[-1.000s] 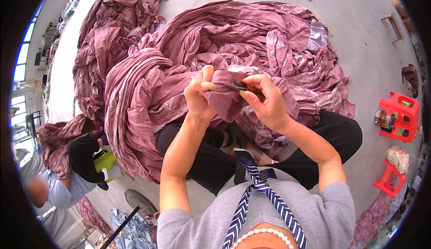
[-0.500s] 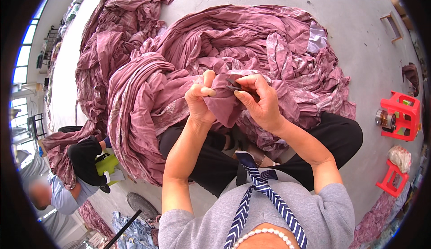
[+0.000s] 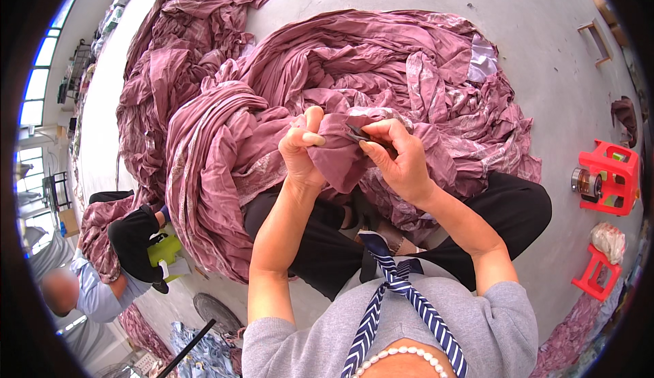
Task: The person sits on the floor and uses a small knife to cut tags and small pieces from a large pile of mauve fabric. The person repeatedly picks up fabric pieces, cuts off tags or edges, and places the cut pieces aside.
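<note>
A large mauve-pink cloth [image 3: 225, 126] with pale patterned bands lies heaped and folded in front of me, partly against my legs. My left hand [image 3: 303, 156] pinches its edge between thumb and fingers and holds a flap of it up above my lap. Small dark thread snips [image 3: 356, 133] are gripped in my right hand [image 3: 405, 163], with their blades against the raised flap close to the left hand. The rest of the snips is hidden by my right fingers. Whether a thread lies between the blades is too small to tell.
At the left another person [image 3: 102, 286] sits on a green stool [image 3: 163, 252] with mauve cloth over the lap. Two red stools [image 3: 606, 177] stand on the right, the upper one with a jar at its side. Blue cloth [image 3: 197, 347] and a round dark disc [image 3: 216, 310] lie lower left.
The snips and right fingertips have shifted slightly at the cloth flap. My left hand keeps its pinch nearly in place. The cloth on the other person's lap has moved a little.
</note>
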Demonstrator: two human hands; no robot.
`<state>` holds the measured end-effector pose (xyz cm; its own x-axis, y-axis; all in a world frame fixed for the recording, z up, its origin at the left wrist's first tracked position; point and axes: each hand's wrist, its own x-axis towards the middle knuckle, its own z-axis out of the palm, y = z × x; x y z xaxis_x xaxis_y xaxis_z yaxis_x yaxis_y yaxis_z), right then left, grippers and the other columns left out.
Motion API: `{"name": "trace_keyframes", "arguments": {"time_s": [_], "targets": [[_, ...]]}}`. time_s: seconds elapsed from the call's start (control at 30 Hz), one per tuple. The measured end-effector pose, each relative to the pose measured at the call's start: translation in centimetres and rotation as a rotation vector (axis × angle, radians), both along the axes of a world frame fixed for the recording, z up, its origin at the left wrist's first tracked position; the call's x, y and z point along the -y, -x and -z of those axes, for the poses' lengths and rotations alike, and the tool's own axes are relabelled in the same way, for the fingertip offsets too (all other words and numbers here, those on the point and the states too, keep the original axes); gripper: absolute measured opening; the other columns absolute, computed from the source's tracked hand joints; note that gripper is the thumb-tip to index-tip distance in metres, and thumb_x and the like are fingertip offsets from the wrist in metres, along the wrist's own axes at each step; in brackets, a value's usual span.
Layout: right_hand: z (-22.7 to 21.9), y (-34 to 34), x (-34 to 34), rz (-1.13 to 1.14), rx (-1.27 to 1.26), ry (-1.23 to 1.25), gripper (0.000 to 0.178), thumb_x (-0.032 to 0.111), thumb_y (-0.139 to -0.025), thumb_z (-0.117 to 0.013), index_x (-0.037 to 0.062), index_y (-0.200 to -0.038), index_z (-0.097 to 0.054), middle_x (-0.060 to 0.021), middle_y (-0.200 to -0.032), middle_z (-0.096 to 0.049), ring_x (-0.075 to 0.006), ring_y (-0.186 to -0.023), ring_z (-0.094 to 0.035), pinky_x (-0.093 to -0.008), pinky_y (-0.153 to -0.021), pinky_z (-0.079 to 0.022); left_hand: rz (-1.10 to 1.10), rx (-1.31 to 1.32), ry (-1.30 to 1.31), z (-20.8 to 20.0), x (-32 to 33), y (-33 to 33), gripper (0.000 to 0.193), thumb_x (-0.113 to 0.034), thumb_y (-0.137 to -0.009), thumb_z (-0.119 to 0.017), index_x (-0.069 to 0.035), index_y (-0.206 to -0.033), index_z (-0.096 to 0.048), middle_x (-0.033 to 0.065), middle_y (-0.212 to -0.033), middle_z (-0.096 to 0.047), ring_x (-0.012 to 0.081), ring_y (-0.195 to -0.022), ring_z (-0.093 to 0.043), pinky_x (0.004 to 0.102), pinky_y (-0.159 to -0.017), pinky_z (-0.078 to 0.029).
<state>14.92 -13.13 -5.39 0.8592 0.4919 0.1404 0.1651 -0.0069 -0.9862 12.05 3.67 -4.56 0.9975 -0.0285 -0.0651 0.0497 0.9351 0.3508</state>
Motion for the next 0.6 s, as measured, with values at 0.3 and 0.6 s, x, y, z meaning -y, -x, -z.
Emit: {"name": "trace_keyframes", "arguments": {"time_s": [0.3,0.6], "targets": [[-0.2,0.1,-1.1,0.024,0.08,-0.095,0.023,0.015,-0.084,-0.065,-0.0017,-0.097,-0.054,-0.0118,-0.084,-0.063,-0.0137,-0.074,-0.063,-0.0246,-0.065,-0.049,0.007,0.037,-0.019,0.2,-0.1,0.1,0.024,-0.004,-0.066,-0.049,-0.012,-0.058,-0.028,0.0008,-0.052,-0.037,0.0125,-0.049,-0.038,0.0278,-0.052,-0.037],[-0.4,0.1,-1.5,0.043,0.148,-0.077,0.023,0.013,-0.082,-0.066,-0.0011,-0.096,-0.054,-0.0122,-0.085,-0.062,-0.0189,-0.072,-0.064,-0.0254,-0.065,-0.05,0.029,0.037,-0.002,-0.2,0.2,0.2,0.023,-0.005,-0.066,-0.049,-0.013,-0.058,-0.028,0.0014,-0.052,-0.038,0.0135,-0.05,-0.039,0.0295,-0.054,-0.038]]}}
